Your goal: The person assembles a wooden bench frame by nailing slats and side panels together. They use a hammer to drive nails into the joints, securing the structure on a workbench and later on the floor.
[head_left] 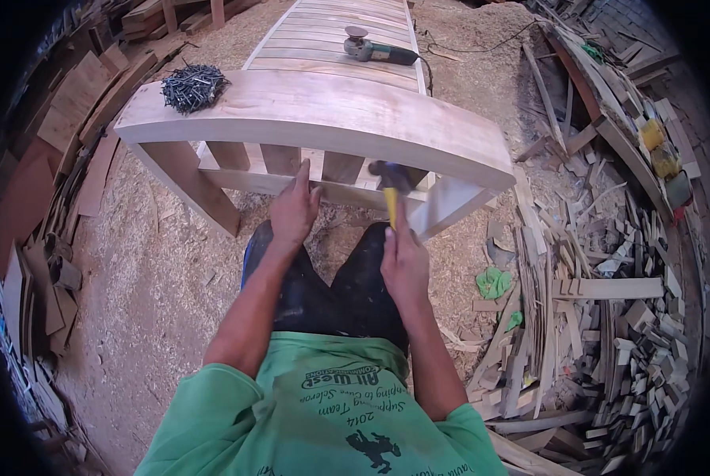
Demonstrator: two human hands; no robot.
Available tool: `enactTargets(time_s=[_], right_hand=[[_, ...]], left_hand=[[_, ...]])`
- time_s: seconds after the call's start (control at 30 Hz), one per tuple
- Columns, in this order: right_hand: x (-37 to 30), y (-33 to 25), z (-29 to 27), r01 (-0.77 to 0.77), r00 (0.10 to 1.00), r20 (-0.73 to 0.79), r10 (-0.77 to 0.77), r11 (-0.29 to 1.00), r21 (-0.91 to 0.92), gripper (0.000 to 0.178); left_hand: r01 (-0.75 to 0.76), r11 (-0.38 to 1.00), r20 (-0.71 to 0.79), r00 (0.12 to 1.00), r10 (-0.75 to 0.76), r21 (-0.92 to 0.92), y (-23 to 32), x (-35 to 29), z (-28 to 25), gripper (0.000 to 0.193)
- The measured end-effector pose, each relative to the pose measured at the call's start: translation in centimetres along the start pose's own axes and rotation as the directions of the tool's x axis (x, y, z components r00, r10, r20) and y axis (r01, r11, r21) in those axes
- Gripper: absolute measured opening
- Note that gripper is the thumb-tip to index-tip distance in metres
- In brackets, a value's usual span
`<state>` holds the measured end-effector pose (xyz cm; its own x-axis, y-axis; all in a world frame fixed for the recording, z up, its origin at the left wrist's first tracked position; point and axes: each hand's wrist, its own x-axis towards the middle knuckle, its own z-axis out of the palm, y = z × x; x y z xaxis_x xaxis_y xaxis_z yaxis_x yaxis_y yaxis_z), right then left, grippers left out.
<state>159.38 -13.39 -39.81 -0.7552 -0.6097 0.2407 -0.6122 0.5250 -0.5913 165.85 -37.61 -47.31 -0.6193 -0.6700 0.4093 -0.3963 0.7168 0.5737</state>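
My right hand (405, 266) grips a hammer by its yellow handle (391, 205). The dark hammer head (388, 173), smeared by motion, is up near the lower rail of a pale wooden bed-like frame. My left hand (294, 213) is at that lower rail (260, 181), close to the short upright slats (280, 159). Its index finger is stretched out and the thumb stands apart; I see nothing held there. Above both hands runs the thick curved top rail (315, 99). A heap of dark nails (194, 87) lies on its left end.
Beyond the top rail, an angle grinder (377, 51) with a cord rests on the slatted bed (331, 36). Wood shavings (149, 262) cover the floor. Boards (77, 111) lean along the left; offcuts (640, 341) and a green cloth (493, 282) lie at the right.
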Motion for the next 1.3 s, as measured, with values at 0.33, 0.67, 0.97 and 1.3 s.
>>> enactTargets(time_s=[0.33,0.67,0.97,1.3], right_hand=[[0.4,0.8,1.2,0.015,0.997,0.076,-0.003,0.986,-0.166,0.066],[0.7,-0.1,2.4,0.020,0.999,0.035,-0.014,0.986,-0.166,0.062],[0.8,-0.7,1.6,-0.035,0.998,0.051,0.038,0.997,-0.073,0.062],[1.8,-0.3,2.4,0.043,0.997,0.067,-0.037,0.995,-0.093,0.062]], left_hand=[[-0.165,0.976,0.174,0.975,0.139,0.143,-2.8,3.3,-1.0,0.032],[-0.091,0.986,0.273,0.961,0.049,0.143,-3.1,4.1,-1.2,0.040],[-0.027,0.990,-0.020,1.000,0.024,-0.139,3.9,1.4,-9.1,0.032],[0.040,0.915,-0.284,0.944,-0.165,-0.400,-0.7,14.5,-29.6,0.051]])
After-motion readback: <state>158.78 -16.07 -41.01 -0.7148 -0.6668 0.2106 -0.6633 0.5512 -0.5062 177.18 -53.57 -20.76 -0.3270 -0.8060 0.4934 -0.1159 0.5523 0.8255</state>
